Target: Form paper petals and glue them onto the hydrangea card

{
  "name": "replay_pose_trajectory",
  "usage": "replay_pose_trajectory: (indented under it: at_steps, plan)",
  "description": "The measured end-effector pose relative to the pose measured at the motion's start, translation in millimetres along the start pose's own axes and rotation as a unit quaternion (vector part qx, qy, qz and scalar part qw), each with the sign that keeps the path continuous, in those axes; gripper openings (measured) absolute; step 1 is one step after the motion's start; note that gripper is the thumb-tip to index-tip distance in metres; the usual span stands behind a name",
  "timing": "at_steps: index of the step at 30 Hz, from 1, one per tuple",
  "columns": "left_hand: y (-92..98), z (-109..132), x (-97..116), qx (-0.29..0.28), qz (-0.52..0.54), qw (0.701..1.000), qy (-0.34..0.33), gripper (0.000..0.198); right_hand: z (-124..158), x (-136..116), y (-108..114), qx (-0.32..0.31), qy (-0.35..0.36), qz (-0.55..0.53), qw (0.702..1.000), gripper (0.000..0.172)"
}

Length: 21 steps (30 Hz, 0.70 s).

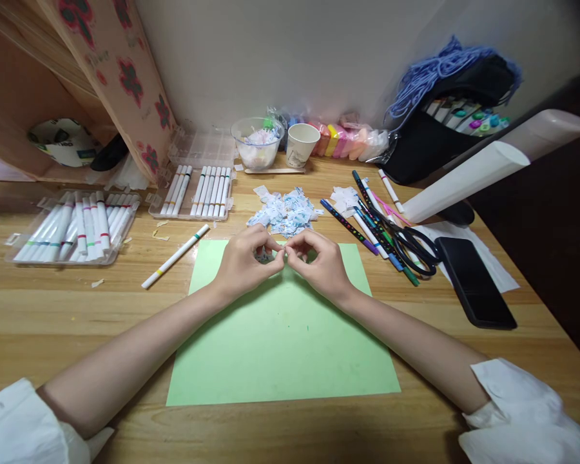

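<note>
My left hand (245, 263) and my right hand (319, 263) meet fingertip to fingertip above the far part of a light green sheet of paper (283, 351). Both are closed in a pinch, thumb against forefinger. Whatever sits between the fingertips is too small to make out. Just beyond them lies a heap of torn blue-and-white paper scraps (290, 209), partly hidden by the fingers. A smaller pile of pale scraps (344, 198) is to its right. A few tiny dark marks show on the green sheet.
Left are a capped marker (175, 256) and two marker cases (17, 256) (189, 212). Behind stand a plastic bowl (257, 151) and paper cup (302, 145). Right are pens (350, 225), black scissors (418, 248), a phone (473, 280) and a white lamp-like tube (464, 183).
</note>
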<state>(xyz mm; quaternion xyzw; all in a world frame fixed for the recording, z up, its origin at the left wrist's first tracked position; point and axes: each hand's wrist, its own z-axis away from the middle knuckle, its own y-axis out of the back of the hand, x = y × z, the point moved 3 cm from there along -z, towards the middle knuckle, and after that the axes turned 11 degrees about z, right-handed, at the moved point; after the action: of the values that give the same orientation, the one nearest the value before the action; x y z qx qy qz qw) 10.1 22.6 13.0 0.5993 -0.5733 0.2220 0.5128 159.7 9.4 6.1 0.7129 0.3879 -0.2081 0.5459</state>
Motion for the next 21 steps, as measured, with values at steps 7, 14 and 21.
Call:
replay_pose_trajectory:
  at_steps: [7, 14, 21]
  plan:
    - [0.1, 0.3, 0.0, 0.005, 0.006, 1.000, -0.002, 0.007, 0.7, 0.5, -0.4, -0.014, 0.003, -0.005, 1.000, 0.003]
    - [0.1, 0.1, -0.9, 0.001, 0.003, 1.000, -0.002, 0.007, 0.4, -0.4, -0.3, 0.000, 0.006, -0.012, 1.000, 0.004]
    - [0.4, 0.4, -0.8, 0.011, 0.006, 1.000, 0.008, 0.008, 0.2, -2.1, 1.6, 0.018, 0.004, 0.008, 1.000, 0.006]
